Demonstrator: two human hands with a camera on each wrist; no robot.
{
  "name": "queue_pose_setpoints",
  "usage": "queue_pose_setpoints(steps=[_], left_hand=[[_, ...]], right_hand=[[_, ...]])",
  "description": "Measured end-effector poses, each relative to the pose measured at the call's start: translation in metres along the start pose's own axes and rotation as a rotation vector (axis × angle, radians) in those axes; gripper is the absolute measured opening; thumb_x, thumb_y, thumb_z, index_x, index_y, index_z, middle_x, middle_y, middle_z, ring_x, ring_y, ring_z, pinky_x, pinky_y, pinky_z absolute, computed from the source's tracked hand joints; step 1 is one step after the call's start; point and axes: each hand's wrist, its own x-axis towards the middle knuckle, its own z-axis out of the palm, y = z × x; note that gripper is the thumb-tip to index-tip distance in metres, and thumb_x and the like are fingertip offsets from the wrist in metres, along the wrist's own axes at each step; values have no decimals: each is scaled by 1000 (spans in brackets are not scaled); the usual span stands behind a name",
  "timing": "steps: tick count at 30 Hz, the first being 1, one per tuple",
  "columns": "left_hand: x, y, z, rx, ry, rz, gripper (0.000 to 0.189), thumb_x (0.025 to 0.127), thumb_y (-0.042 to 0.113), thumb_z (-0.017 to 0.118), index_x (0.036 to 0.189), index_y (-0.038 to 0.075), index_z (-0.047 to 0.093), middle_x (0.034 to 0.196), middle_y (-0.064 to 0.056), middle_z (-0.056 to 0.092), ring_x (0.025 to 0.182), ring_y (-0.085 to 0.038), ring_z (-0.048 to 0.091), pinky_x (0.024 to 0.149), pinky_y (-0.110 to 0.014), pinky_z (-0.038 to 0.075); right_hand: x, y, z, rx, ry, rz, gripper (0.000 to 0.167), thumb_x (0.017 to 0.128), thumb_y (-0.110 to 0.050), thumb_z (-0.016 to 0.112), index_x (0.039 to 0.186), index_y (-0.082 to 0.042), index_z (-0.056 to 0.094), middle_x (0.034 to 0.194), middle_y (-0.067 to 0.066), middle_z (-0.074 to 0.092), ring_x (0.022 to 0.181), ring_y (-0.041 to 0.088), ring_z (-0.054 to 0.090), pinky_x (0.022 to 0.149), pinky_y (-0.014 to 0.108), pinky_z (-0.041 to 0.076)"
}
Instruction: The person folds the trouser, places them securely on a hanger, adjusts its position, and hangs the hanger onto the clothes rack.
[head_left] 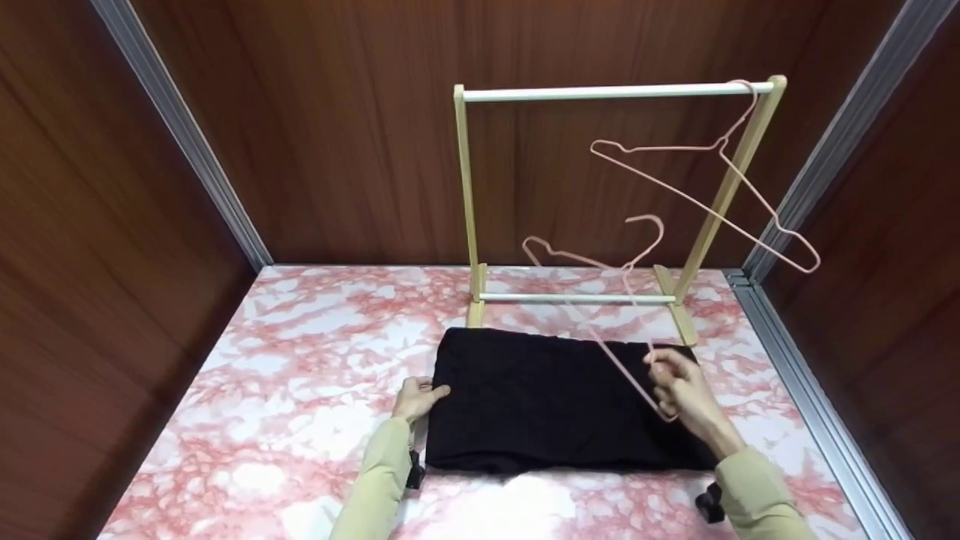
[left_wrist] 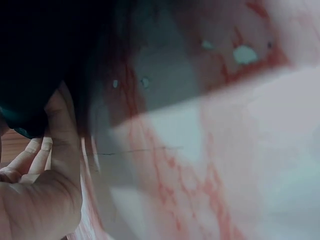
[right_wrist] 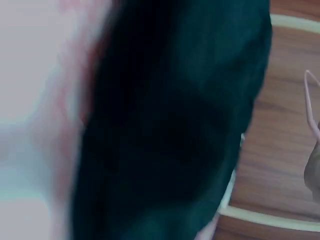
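Observation:
A folded black cloth (head_left: 540,405) lies flat on the table in the head view. My left hand (head_left: 416,400) pinches its left edge, thumb over the top. In the left wrist view the dark cloth (left_wrist: 45,55) reaches down between the thumb and fingers of that hand (left_wrist: 40,205). Over the cloth's right part, my right hand (head_left: 684,390) grips one end of a pink clothes hanger (head_left: 628,267), its hook pointing up and away. The right wrist view catches only part of this hand (right_wrist: 313,172) and hanger (right_wrist: 308,102) at its right edge.
Behind the cloth stands a wooden garment rack (head_left: 467,187) with a white top rail (head_left: 585,94). A second pink hanger (head_left: 671,187) hangs at the rail's right end. Brown wood-grain panels (head_left: 337,135) and metal posts (head_left: 191,150) enclose the pink-and-white marbled table (head_left: 300,337).

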Motion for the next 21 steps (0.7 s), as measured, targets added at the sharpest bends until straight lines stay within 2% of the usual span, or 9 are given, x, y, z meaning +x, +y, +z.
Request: queue_pose_setpoints(steps=[4,7,13,18,21], left_hand=[[1,-1,1,-13,3,4,53,87,14,71,126,-19,55,125,-37,63,122,-46,61,105,-48,51],[0,-1,1,-8,2,5,56,88,15,70,128,-20,53,129,-38,60,125,-47,59,107,-49,50],[-1,-1,1,-10,7,20,58,88,15,70,130,-21,51,129,-39,60,126,-48,58,108,-49,49],[-2,-2,1,-13,12,21,57,88,15,71,129,-21,52,128,-39,60,126,-48,59,107,-49,50],[-2,-2,0,-2,11,27,59,88,15,70,130,-21,51,128,-38,60,125,-48,58,107,-49,50]], right_hand=[[-3,17,7,136,-91,83,15,103,-3,44,111,-9,55,77,-6,47,51,1,35,43,15,30],[-6,31,14,201,-155,129,16,104,-4,44,110,-13,55,77,-7,46,52,0,34,44,13,30],[-10,55,27,189,-272,149,23,100,2,42,119,-11,44,76,-5,44,51,1,29,44,14,26],[-9,66,30,190,-385,132,21,104,-2,41,124,-7,38,89,-2,56,57,4,43,47,16,38],[-6,71,30,241,-436,119,32,104,1,40,134,-8,33,101,-1,61,67,8,55,54,19,48]])
